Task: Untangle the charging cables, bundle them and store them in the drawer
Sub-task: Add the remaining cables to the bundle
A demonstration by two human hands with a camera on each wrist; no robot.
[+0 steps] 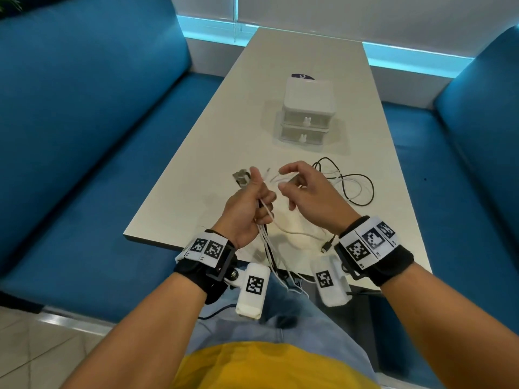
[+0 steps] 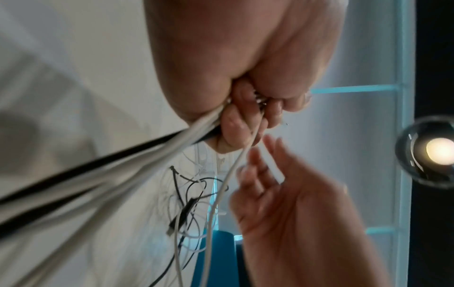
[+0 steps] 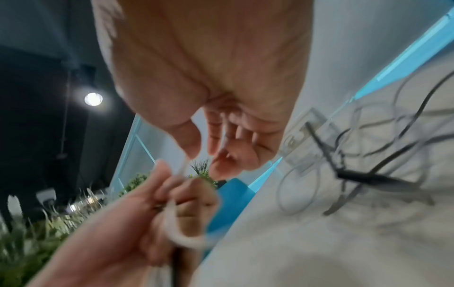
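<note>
My left hand (image 1: 261, 192) grips a bunch of white and black charging cables (image 1: 265, 237) just above the table's near edge; their tails hang down past my lap. Thin white cable ends stick up out of the fist. In the left wrist view the fingers (image 2: 245, 120) curl round the strands (image 2: 147, 155). My right hand (image 1: 282, 179) hovers just right of the fist, thumb and forefinger apart; a thin white strand runs by its fingers (image 3: 221, 139). More loose black and white cable (image 1: 354, 186) lies looped on the table. A white two-drawer unit (image 1: 307, 113) stands behind, both drawers closed.
The pale table (image 1: 252, 108) runs between two blue sofas (image 1: 98, 122). A small clear packet (image 1: 241, 176) lies just beyond my left hand. A black plug (image 1: 327, 245) rests near the front edge by my right wrist.
</note>
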